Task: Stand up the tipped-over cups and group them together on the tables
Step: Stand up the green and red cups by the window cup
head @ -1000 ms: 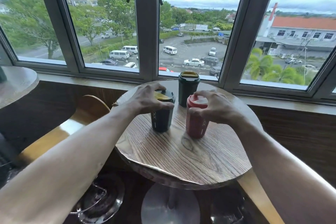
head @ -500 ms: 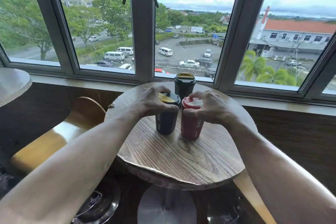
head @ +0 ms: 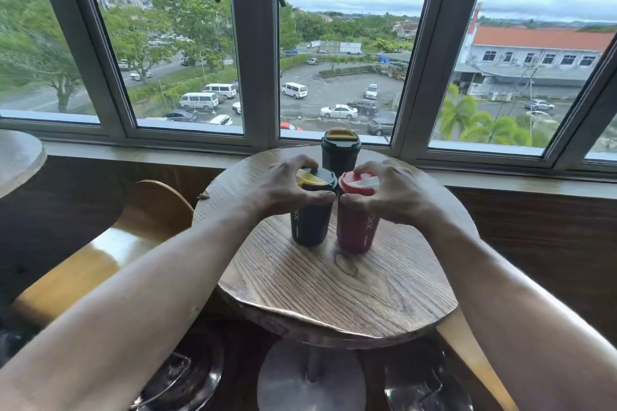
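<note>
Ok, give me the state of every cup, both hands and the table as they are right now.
Black cup: upright, lid on, held at the top by the left hand.
Red cup: upright, lid on, held at the top by the right hand, close beside the black cup.
Back cup: upright, lid on, untouched, just behind the pair.
Left hand: closed on the black cup.
Right hand: closed on the red cup.
Table: holds all three cups.

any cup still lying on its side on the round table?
No: the dark cup under the left hand, the red cup under the right hand and the far dark cup all stand upright.
</note>
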`<state>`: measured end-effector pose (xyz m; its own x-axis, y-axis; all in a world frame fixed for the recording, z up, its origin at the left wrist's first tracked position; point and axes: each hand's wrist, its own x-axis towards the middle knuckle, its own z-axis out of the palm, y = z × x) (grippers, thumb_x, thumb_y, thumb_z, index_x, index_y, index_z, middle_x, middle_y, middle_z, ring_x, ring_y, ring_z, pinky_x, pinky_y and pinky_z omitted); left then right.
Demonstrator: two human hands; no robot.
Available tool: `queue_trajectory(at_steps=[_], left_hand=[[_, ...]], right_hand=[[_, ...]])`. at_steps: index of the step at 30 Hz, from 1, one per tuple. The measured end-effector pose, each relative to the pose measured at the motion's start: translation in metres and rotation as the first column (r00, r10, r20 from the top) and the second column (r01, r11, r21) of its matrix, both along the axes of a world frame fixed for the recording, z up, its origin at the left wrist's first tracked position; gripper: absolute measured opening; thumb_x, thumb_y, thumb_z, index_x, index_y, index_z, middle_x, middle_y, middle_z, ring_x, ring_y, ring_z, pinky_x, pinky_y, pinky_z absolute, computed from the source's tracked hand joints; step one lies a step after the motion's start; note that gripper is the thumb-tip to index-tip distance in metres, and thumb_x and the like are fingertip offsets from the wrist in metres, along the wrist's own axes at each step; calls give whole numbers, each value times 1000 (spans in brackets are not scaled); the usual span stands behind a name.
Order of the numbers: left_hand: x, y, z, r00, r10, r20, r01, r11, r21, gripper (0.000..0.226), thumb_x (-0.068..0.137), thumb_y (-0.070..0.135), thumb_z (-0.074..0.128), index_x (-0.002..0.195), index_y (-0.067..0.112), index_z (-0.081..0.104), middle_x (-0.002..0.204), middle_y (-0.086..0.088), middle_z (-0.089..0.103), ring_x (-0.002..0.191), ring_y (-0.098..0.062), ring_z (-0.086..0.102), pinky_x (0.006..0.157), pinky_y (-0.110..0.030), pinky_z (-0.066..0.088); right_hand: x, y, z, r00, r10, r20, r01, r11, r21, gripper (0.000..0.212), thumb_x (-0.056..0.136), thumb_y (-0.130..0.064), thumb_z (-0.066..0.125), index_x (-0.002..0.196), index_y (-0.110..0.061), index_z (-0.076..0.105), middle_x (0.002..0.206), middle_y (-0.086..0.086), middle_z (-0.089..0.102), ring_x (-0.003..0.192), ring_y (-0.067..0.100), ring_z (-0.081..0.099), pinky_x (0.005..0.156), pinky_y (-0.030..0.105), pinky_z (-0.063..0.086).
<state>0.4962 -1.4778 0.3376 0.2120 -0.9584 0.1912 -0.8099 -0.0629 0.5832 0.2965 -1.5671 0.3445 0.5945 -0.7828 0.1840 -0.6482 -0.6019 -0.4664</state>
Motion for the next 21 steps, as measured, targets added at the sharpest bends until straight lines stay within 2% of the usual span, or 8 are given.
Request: queue_trajectory(at_steps=[4, 6, 10, 12, 14, 16, 18, 21], left_hand=[[0, 3, -1, 1000, -14, -4, 14, 1000, 0, 85, 52, 75, 65, 123, 29, 52, 123, -6, 58, 108, -21, 57, 92, -42, 50], [1, 4, -1, 1000, -27, 5, 27, 1000, 2, 84, 55, 74, 67, 124, 29, 52, 125, -6, 57, 111, -21, 56, 94, -42, 49], [4, 4, 2, 998, -46, 30, 48, 996, -72, 74, 64, 62, 74, 125, 24, 55, 127, -3, 57, 114, -17, 52, 91, -31, 43], [5, 4, 5, 998, -54, 30, 56, 995, -85, 75, 62, 64, 73, 124, 24, 56, 127, -3, 58, 116, -17, 53, 95, -35, 44], [5, 5, 8, 997, -61, 50, 65, 995, -71, 76, 62, 64, 73, 125, 25, 55, 129, -4, 57, 120, -18, 51, 98, -37, 43], [8, 4, 12, 996, -64, 61, 67, 996, -50, 76, 66, 59, 77, 128, 23, 53, 132, -4, 55, 121, -18, 51, 95, -31, 41], [10, 2, 17, 995, -70, 73, 72, 997, -14, 80, 68, 55, 78, 134, 21, 50, 135, -3, 53, 121, -17, 51, 91, -25, 38], [10, 0, 25, 989, -91, 115, 87, 995, 44, 87, 67, 56, 77, 139, 20, 45, 142, -2, 50, 127, -15, 48, 98, -23, 36]], right_hand=[[0, 4, 3, 1000, 0, -27, 0, 1000, 4, 64, 71, -59, 73, 125, -31, 55, 127, 6, 51, 115, 22, 46, 85, 32, 35], [0, 7, 5, 999, 14, -49, -13, 1000, 4, 68, 71, -59, 73, 128, -30, 52, 129, 5, 47, 119, 22, 43, 87, 31, 33], [0, 8, 11, 999, 9, -49, -8, 1000, 6, 71, 73, -66, 68, 132, -31, 51, 135, 3, 46, 124, 22, 44, 87, 30, 34], [3, 1, 16, 1000, 5, 2, -5, 1000, 27, 70, 74, -68, 65, 131, -29, 54, 140, 4, 47, 127, 21, 45, 91, 31, 37], [11, -12, 22, 1000, -2, 25, 1, 1000, 27, 68, 76, -69, 62, 130, -28, 56, 144, 6, 47, 130, 22, 44, 96, 34, 35], [22, -31, 27, 999, -27, 19, 27, 999, 18, 65, 80, -66, 60, 131, -26, 56, 143, 7, 49, 129, 24, 45, 94, 34, 35], [34, -51, 29, 999, -45, 1, 45, 999, 9, 65, 83, -63, 59, 135, -25, 51, 141, 9, 50, 126, 26, 47, 94, 35, 37], [56, -77, 31, 995, -52, -83, 50, 998, -25, 70, 85, -58, 60, 143, -25, 40, 143, 9, 47, 128, 29, 45, 100, 39, 38]])
